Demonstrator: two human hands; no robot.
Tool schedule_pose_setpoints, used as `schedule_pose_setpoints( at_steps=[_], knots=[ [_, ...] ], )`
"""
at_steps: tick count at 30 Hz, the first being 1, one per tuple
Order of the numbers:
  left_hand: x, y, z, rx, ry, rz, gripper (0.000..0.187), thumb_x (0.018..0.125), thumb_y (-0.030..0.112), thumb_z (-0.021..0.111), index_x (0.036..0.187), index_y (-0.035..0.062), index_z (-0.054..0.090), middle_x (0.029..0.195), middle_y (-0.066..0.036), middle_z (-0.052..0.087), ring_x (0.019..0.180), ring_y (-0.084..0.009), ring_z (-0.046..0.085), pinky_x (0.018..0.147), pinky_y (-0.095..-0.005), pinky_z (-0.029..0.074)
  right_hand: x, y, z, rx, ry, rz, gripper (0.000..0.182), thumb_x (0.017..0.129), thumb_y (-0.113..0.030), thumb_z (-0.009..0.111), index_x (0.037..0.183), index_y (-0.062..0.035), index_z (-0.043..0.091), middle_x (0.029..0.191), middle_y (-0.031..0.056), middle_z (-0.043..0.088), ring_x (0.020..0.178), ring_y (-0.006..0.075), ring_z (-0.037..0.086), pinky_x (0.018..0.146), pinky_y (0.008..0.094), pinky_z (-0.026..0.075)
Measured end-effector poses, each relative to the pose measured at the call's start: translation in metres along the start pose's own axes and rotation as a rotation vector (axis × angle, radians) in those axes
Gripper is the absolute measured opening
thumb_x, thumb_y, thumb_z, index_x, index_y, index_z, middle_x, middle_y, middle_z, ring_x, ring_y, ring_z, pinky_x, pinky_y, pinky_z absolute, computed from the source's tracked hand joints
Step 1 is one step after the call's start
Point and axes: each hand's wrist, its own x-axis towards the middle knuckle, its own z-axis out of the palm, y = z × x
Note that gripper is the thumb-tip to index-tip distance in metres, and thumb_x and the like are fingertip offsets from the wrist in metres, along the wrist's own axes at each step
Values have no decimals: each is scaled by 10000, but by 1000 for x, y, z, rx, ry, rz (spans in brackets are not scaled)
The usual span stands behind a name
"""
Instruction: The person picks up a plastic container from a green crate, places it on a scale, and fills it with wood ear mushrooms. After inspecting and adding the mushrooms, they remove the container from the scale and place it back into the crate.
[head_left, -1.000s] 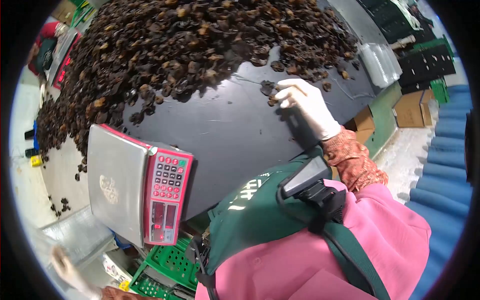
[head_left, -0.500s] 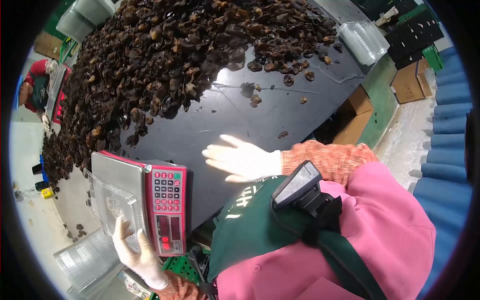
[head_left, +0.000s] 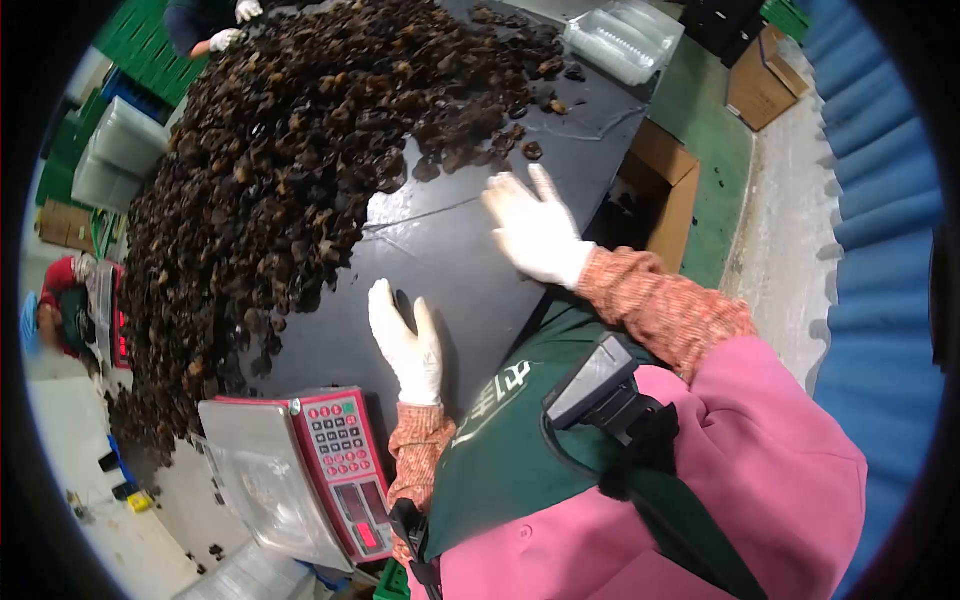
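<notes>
A large heap of dark, wet wood ear mushrooms [head_left: 270, 170] covers much of the dark table [head_left: 440, 250]. My left hand [head_left: 408, 345], in a white glove, is over the near part of the table with thumb and fingers apart. It holds nothing. My right hand [head_left: 540, 225], also gloved, is above the right side of the tabletop with its fingers stretched out and nothing in it. Below my left hand, a red weighing scale [head_left: 342, 450] carries a clear plastic tray [head_left: 265, 490] on its metal pan.
Stacked clear trays lie at the table's far right corner [head_left: 625, 40] and at far left [head_left: 120, 150]. A cardboard box [head_left: 675, 215] is beside the right edge. Two other people work around the heap, one with gloved hands [head_left: 228, 38], another by a second scale [head_left: 120, 315].
My left hand has let go of the clear tray, now flat on the scale, and moved up over the table. My right hand has shifted up and right. The view has turned.
</notes>
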Motion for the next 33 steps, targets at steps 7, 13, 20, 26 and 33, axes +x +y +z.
schedule_pose_setpoints(
  at_steps=[7, 13, 20, 26, 33],
  knots=[
    [-1, 3, -4, -139, -39, -80, 443, 1009, 141, 551, 1396, -64, 487, 1376, -230, 547, 1283, -349, 521, 1122, -414, 367, -62, 54, -45, -300, -45, 317, 569, 956, -328, 511, 1437, -24, 499, 1549, 206, 406, 1467, 390, 312, 1202, 652, 68],
    [0, 9, -11, -234, -23, -146, 435, 1034, 117, 478, 1429, -61, 442, 1401, -243, 509, 1285, -353, 516, 1113, -421, 386, -45, -79, 7, 404, -24, -448, 617, 924, -433, 599, 1449, -121, 509, 1555, 150, 423, 1467, 306, 353, 1218, 598, 156],
    [-2, 9, -10, -297, -1, -198, 461, 1054, 211, 484, 1422, -66, 464, 1421, -218, 520, 1320, -327, 490, 1138, -404, 340, -8, 19, 20, 50, 52, -39, 591, 961, -361, 557, 1485, -108, 453, 1571, 119, 412, 1479, 302, 342, 1199, 632, 153],
    [-3, 9, -10, -346, 9, -215, 447, 1042, 179, 507, 1420, -56, 471, 1415, -205, 529, 1317, -307, 497, 1138, -393, 343, -67, 100, -7, -275, -27, 331, 563, 992, -383, 495, 1465, -79, 482, 1541, 172, 433, 1478, 339, 316, 1206, 622, 94],
    [3, 24, -16, -303, -36, -264, 454, 1016, 110, 488, 1441, -41, 439, 1416, -215, 502, 1313, -326, 497, 1130, -420, 371, 1, 108, -6, -115, 252, 267, 545, 960, -333, 553, 1414, -34, 510, 1509, 219, 443, 1413, 370, 397, 1167, 604, 227]
  ],
)
